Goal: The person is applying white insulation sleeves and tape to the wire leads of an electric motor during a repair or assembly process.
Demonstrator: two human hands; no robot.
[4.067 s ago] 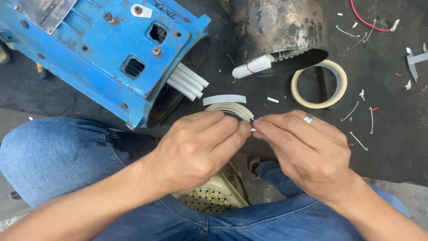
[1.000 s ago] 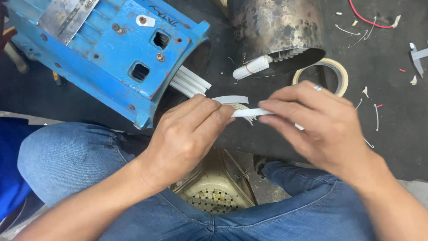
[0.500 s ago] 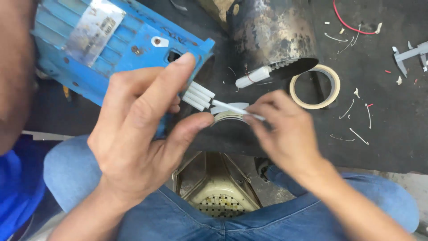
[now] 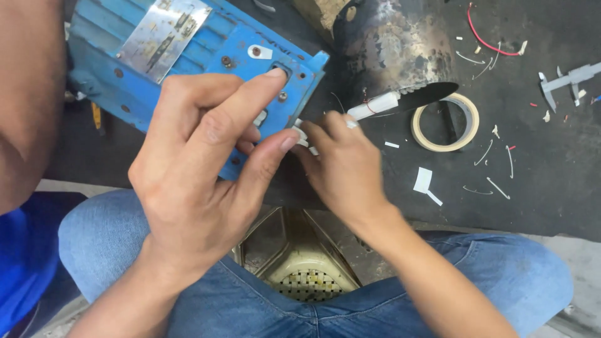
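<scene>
Even, soft daylight, fairly bright; faint shadows under the left hand (image 4: 200, 181); glare on the metal plate (image 4: 164, 39); near arm at left edge blurred.

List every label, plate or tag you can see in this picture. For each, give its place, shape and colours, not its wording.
Metal nameplate: on top of the blue motor housing, upper left; a tilted silver rectangle with dark markings.
Small tag: on the housing's face, right of the nameplate, above the left hand; white, rounded, with a screw hole.
No packages, signs or screens are in view.
</scene>
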